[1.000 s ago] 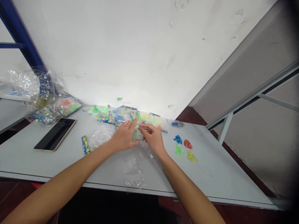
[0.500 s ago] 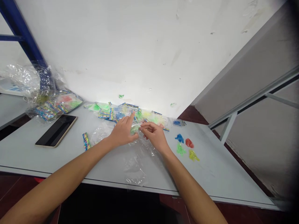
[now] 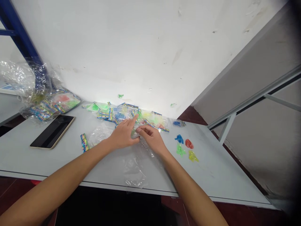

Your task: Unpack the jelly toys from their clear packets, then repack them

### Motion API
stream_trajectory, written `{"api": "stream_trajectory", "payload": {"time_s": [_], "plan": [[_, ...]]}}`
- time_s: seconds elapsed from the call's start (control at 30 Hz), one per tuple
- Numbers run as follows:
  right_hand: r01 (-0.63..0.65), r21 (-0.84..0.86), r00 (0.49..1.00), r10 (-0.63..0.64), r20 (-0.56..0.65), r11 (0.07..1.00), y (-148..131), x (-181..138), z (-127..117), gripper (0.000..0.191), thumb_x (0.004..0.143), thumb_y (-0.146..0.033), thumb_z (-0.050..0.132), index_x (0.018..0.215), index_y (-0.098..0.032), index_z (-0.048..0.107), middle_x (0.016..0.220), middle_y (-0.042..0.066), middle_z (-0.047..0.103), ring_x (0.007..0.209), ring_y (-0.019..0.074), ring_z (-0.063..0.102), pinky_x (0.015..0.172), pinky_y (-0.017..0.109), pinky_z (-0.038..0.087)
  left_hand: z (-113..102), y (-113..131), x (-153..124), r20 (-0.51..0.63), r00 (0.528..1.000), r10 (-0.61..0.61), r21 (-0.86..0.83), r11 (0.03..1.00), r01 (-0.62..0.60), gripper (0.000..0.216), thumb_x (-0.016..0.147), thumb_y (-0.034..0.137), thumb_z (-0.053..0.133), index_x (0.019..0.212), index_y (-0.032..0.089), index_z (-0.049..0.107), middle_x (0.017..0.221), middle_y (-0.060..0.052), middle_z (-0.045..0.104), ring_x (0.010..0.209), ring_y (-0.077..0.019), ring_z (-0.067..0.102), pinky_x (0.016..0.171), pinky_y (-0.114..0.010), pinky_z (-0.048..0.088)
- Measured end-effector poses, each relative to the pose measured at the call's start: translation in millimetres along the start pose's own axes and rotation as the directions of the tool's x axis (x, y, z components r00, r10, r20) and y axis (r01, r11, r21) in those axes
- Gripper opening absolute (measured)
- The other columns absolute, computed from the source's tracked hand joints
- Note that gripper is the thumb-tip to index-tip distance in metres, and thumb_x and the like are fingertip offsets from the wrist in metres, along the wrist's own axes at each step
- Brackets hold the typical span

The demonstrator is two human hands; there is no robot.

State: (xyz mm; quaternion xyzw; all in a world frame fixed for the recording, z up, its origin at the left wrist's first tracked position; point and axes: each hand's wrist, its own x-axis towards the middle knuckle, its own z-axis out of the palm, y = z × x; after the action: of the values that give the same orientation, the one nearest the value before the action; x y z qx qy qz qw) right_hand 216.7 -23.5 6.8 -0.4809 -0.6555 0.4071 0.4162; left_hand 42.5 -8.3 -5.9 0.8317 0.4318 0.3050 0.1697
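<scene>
At a white table point(image 3: 211, 175) against a wall point(image 3: 141, 56), your right hand point(image 3: 152, 138) curls its fingers closed on a clear plastic bag point(image 3: 138, 161), pinching it beside a green jelly toy point(image 3: 134, 134). Your left hand point(image 3: 123, 135) lies against the same bag, index finger raised; whether it grips, you cannot tell. The bag spreads toward you, just below a row of packets point(image 3: 122, 114). To the right lie four jelly shapes point(image 3: 180, 149) in blue, red, green and yellow; to the left, a phone point(image 3: 52, 131).
</scene>
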Motion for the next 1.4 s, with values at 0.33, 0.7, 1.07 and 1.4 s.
{"api": "stream_trajectory", "payload": {"time_s": [0.33,0.7,1.07,1.4], "plan": [[0.163,0.015,0.979,-0.160,-0.126,0.987,-1.1,0.2,-4.6,0.033,0.088,-0.042,0.059,0.118,-0.026,0.059,0.105,0.006,0.071,0.103,0.0212,0.065,0.093,0.037,0.049,-22.7,-13.7,11.2,0.244,0.929,-0.278,-0.557,0.744,0.369,0.076,0.072,0.055,0.073,0.134,0.015,0.057,0.092,-0.010,0.072,0.097,-0.0271,0.064,0.081,-0.036,0.047],[0.113,0.107,0.952,-0.077,-0.296,0.988,1.8,4.4,-3.5,0.059,0.077,-0.041,0.071,0.131,-0.030,0.050,0.129,0.011,0.059,0.093,0.0203,0.066,0.082,0.038,0.056,-24.3,-0.6,11.2,0.346,0.878,-0.331,-0.789,0.403,0.463,0.035,0.068,0.048,0.076,0.072,0.015,0.069,0.107,-0.012,0.066,0.086,-0.0173,0.060,0.071,-0.030,0.047],[0.115,0.011,0.965,-0.109,-0.240,0.993,5.3,3.9,-3.0,0.020,0.082,-0.036,0.063,0.091,-0.022,0.074,0.092,0.005,0.073,0.078,0.0192,0.064,0.074,0.035,0.053,-17.7,9.4,14.3,0.383,0.810,-0.444,-0.853,0.166,0.495,0.037,0.063,0.044,0.081,0.077,0.015,0.062,0.064,0.003,0.052,0.051,-0.0064,0.043,0.049,-0.021,0.038],[0.180,-0.147,0.969,-0.201,-0.146,0.973,6.7,1.0,-3.7,0.023,0.085,-0.037,0.062,0.098,-0.022,0.074,0.100,0.006,0.073,0.088,0.0204,0.066,0.077,0.034,0.053,-19.7,3.5,11.3,0.387,0.797,-0.464,-0.823,0.215,0.526,0.049,0.061,0.059,0.078,0.079,0.017,0.063,0.070,0.000,0.058,0.051,-0.0086,0.046,0.052,-0.026,0.040]]}}
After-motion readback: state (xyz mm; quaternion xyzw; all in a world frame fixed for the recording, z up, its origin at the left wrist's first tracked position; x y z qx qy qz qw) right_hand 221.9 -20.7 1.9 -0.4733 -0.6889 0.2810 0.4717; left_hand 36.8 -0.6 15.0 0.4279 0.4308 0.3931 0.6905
